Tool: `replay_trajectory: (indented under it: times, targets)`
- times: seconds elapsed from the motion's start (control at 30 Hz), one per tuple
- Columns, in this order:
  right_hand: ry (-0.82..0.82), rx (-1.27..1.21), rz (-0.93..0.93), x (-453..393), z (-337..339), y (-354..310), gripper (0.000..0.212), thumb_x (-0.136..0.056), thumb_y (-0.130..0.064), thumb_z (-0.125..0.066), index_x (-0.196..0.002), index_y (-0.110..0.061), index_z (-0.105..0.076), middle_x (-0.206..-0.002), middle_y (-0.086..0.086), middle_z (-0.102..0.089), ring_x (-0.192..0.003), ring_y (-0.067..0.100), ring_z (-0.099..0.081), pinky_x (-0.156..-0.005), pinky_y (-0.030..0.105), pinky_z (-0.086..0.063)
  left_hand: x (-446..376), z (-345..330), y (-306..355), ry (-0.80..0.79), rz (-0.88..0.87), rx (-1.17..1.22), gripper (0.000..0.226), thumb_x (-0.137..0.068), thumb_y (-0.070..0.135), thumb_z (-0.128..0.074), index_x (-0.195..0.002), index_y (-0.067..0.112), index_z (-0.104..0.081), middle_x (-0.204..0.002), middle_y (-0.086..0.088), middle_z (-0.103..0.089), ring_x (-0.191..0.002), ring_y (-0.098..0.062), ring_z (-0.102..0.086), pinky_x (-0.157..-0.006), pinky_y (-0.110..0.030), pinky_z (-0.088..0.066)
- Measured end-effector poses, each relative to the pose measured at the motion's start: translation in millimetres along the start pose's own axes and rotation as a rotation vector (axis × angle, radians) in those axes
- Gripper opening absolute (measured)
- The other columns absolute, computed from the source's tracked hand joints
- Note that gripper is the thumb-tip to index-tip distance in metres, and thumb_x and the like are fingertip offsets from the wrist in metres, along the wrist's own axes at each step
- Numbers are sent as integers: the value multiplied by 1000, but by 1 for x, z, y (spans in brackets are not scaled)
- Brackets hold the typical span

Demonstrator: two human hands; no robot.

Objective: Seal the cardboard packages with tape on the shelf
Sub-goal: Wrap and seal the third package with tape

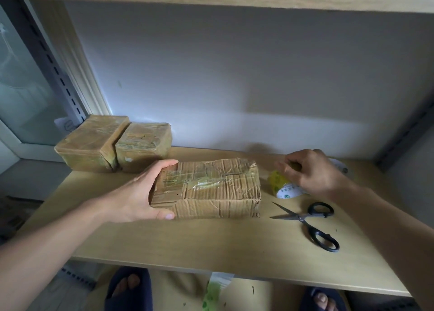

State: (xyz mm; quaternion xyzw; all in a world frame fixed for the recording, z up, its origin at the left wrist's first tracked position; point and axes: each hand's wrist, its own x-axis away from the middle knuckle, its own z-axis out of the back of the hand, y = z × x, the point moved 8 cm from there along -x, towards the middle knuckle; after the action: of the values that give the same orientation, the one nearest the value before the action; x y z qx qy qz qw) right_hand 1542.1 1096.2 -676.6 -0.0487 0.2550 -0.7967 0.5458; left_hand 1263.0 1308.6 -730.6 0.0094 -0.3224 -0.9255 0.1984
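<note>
Midway through sealing, by the look of it: cardboard package (pixel 206 188) lying flat on the shelf (pixel 211 247), steadied at its near-left end by the left hand (pixel 141 193), fingers and thumb curled round that end. Right hand (pixel 310 172) closed over the tape roll (pixel 281 184), just right of the package, fingertips apparently picking at its edge (free end of tape not discernible). Next move, likely: finding and peeling that end, drawing a strip across the crumpled top, then cutting with the scissors (pixel 310 224) lying blades apart nearby. Two wrapped packages (pixel 112 144) parked at the back left, touching. Old clear tape on the package glinting, seams hard to read; roll partly hidden beneath the fingers.
</note>
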Motion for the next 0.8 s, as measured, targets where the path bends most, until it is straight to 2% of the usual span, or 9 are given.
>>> replay_trajectory:
  times: [0.1,0.17,0.23,0.27,0.33,0.43,0.67,0.8]
  targets:
    - [10,-6,-13,0,-2,6,50,-98,-41,-59,-55,-20,-44,-48,-7,-37,-46,10,-35,-48,24,-23,1,2,4,-69,18,-59,113,-72,47,-89,-152,47,-10,-150,27,-27,-127,27,-27,-98,5,-23]
    - [14,-33,-24,-1,-2,8,50,-98,-41,-58,-55,-19,-46,-49,-7,-38,-46,9,-35,-47,23,-24,3,6,14,-132,32,-183,114,-74,57,-82,-155,46,-2,-154,27,-17,-134,17,-26,-105,-3,-22]
    - [23,-50,-42,-2,-2,12,50,-99,-41,-56,-55,-19,-47,-49,-7,-38,-45,8,-34,-46,23,-25,1,8,28,-145,22,-395,116,-77,83,-57,-160,37,9,-164,25,9,-151,3,-3,-123,-25,-13]
    - [30,-65,-54,-2,-2,15,51,-100,-40,-57,-55,-18,-47,-49,-7,-37,-45,8,-34,-46,22,-27,-2,6,38,-137,10,-497,117,-77,92,-40,-161,31,16,-165,21,24,-153,0,14,-128,-38,-2]
    - [39,-86,-76,-3,-2,19,51,-101,-37,-57,-56,-14,-48,-49,-8,-37,-45,8,-34,-47,21,-29,-14,-5,59,-110,-9,-609,118,-79,96,-21,-158,21,25,-162,9,38,-147,-3,36,-126,-52,12]
    - [39,-110,-96,-3,-4,20,51,-102,-36,-57,-59,-10,-49,-49,-8,-38,-44,7,-34,-47,20,-30,-39,-26,92,-76,-17,-637,125,-76,98,-22,-157,16,26,-162,2,36,-147,-8,37,-125,-56,12]
    - [24,-141,-143,-6,-8,25,49,-101,-38,-57,-56,-19,-49,-44,-11,-43,-44,5,-39,-47,20,-27,-83,-71,152,-36,-75,-586,143,-64,102,-39,-160,12,19,-168,-4,23,-156,-18,20,-125,-60,4]
    - [38,-148,-142,-8,-8,24,42,-98,-35,-59,-59,-20,-51,-51,-7,-47,-51,10,-42,-54,30,-33,-102,-87,169,13,-84,-538,143,-61,101,-41,-161,14,11,-172,-7,9,-158,-22,7,-124,-64,-2]
